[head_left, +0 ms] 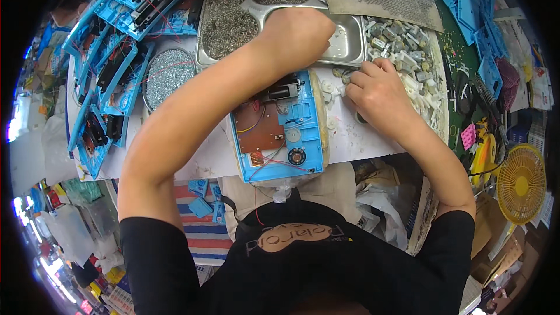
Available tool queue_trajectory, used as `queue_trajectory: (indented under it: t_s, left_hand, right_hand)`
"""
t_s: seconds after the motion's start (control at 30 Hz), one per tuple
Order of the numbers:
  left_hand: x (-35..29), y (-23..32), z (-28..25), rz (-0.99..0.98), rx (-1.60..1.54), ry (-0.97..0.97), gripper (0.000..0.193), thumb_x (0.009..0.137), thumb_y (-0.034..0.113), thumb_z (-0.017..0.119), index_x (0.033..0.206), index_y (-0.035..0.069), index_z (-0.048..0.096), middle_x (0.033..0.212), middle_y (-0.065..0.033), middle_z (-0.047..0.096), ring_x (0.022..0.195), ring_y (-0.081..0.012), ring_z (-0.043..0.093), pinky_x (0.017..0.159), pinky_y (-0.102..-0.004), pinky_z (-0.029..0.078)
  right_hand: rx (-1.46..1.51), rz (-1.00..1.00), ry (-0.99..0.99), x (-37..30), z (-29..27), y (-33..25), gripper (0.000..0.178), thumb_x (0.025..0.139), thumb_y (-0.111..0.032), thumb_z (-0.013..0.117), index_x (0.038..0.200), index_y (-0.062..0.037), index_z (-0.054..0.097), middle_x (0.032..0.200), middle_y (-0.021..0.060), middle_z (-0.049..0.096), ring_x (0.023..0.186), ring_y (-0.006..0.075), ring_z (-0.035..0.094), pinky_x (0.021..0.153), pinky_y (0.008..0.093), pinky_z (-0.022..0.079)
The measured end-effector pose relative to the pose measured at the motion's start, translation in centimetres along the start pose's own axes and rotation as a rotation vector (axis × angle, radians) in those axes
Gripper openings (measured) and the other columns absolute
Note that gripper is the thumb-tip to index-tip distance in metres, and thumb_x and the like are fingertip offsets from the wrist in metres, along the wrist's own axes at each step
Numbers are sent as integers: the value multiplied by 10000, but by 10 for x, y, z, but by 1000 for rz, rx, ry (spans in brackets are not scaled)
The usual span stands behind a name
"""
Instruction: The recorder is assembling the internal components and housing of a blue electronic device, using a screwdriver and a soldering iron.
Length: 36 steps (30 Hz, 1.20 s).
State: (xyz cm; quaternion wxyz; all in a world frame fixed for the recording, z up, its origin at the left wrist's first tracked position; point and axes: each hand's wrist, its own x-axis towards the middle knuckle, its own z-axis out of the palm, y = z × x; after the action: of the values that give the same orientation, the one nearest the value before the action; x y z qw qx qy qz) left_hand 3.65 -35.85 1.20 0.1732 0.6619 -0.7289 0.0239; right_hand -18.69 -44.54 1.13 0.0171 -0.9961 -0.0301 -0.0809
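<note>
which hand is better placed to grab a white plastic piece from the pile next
Probably the right hand: it is beside the white plastic pieces, while the left hand is at the metal tray, farther away.

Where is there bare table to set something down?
White tabletop is bare in two front patches: between the open blue casing and the right forearm, and, narrower, between that casing and the left forearm. Crowded: stacked blue casings at left, white and grey pieces beside the right hand.

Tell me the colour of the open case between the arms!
The case is bright blue, best in the head view.
</note>
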Motion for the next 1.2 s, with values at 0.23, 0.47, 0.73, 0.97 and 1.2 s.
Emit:
queue_trajectory:
  t_s: [0.23, 0.47, 0.73, 0.97, 1.2]
  left_hand:
    - [29, 2, 7, 65, 10, 51, 136, 860, 158, 689, 946, 55, 705, 897, -149, 720, 844, -332, 715, 746, -422, 578]
    - [-52, 40, -66, -408, -680, 294, 215, 912, 147, 705, 1083, 19, 689, 914, -125, 737, 812, -231, 721, 736, -354, 580]
    - [-180, 116, -52, -994, -2050, 298, 159, 979, 59, 670, 1116, 5, 609, 993, -110, 712, 825, -160, 706, 723, -296, 610]
    - [-178, 135, -37, -748, -1631, 571, 186, 940, -40, 679, 1110, -3, 613, 1015, -120, 698, 872, -195, 711, 759, -294, 606]
    - [-171, 130, -39, -568, -1093, 519, 125, 894, -46, 715, 984, -19, 633, 896, -107, 636, 833, -167, 672, 712, -278, 575]
  right_hand:
    - [192, 148, 187, -14, -36, 13, 112, 813, -99, 686, 891, -57, 618, 862, 80, 646, 911, 283, 633, 845, 414, 491]
    - [713, 454, 358, -27, -49, -31, 266, 876, -87, 699, 1130, -18, 658, 1004, 144, 702, 888, 291, 676, 777, 355, 522]
    - [1002, 211, 250, -26, -38, -101, 421, 763, -8, 820, 1173, -16, 723, 945, 132, 722, 757, 209, 684, 663, 292, 518]
    - [1934, 688, 305, -4, -23, -128, 382, 923, 5, 715, 1294, 39, 629, 1064, 124, 708, 884, 159, 701, 799, 282, 588]
    - [2013, 616, 344, 5, -12, -130, 346, 912, 65, 701, 1252, 74, 633, 1123, 133, 689, 942, 168, 704, 850, 292, 604]
